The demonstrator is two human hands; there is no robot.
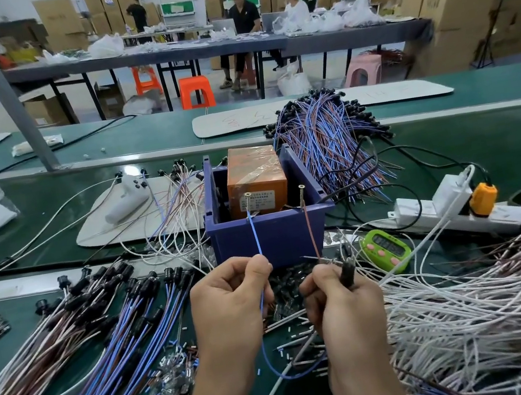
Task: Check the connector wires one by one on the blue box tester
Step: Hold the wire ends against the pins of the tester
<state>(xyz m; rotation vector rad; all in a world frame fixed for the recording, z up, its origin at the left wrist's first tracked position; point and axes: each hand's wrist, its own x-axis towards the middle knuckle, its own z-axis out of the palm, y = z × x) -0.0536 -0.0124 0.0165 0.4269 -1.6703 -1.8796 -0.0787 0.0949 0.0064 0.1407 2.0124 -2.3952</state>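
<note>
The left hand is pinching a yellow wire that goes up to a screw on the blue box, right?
Not quite. The wire is blue, not yellow. In the head view, the left hand pinches a blue wire that goes up to a screw on the blue box.

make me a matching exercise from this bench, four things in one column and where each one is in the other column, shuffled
Things:
1. thin blue wire
2. thin brown wire
3. green oval plastic timer
4. orange plug

Places:
A. plugged into the white power strip
B. pinched by the left hand
C. lying right of the blue plastic box
D. held at the right hand

Pairs: 1-B; 2-D; 3-C; 4-A
</note>
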